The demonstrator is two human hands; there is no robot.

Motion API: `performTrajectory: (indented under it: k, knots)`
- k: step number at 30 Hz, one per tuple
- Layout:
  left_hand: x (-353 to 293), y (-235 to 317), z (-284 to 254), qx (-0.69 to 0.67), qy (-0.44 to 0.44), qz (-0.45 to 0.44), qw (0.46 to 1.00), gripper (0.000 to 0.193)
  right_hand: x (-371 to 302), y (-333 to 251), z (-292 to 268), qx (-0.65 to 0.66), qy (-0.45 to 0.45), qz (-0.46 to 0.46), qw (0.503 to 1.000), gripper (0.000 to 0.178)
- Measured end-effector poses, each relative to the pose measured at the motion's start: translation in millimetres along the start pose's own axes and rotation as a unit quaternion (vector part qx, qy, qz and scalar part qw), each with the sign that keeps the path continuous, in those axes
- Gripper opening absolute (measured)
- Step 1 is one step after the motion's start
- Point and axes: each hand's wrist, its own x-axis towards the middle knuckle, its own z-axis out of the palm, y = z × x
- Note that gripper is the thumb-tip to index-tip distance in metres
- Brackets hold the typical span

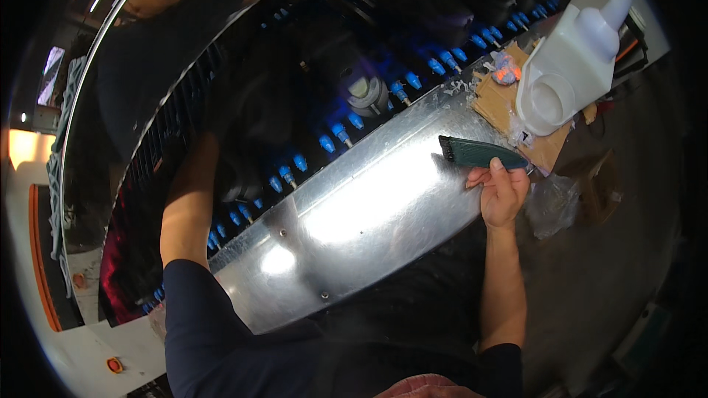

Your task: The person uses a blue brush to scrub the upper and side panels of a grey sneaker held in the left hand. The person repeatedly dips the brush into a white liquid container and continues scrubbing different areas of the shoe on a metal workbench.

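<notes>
My right hand holds a flat dark green leather-like piece between thumb and fingers. The piece has one tapered, rounded end near my palm and a straight, blackish edge at its far left end. It hovers over the right part of a shiny metal ledge. My left forearm reaches up into the dark inside of a machine. The left hand itself is lost in the shadow there, so its fingers and anything in them cannot be made out.
A row of blue fittings lines the ledge's far edge, with a round grey part behind. A white squeeze bottle stands on cardboard at right. Clear plastic film lies below. A glossy dark panel rises at left.
</notes>
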Motion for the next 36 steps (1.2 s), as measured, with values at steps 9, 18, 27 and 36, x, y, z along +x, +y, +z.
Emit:
performTrajectory:
  k: [9,18,27,36]
  knots:
    - [22,24,-3,0.189,0.003,0.155,0.970,0.074,10,5,-8,-0.011,-0.014,-0.011,1.000,0.018]
    - [-33,51,34,0.261,0.216,0.334,0.880,0.074,10,10,-10,0.014,0.005,0.003,1.000,0.020]
    - [-240,93,188,0.042,0.009,0.465,0.884,0.074,3,5,-3,0.034,0.018,-0.008,0.999,0.021]
    - [-236,90,195,-0.033,-0.076,0.409,0.909,0.057,4,9,0,-0.003,0.045,-0.057,0.997,0.021]
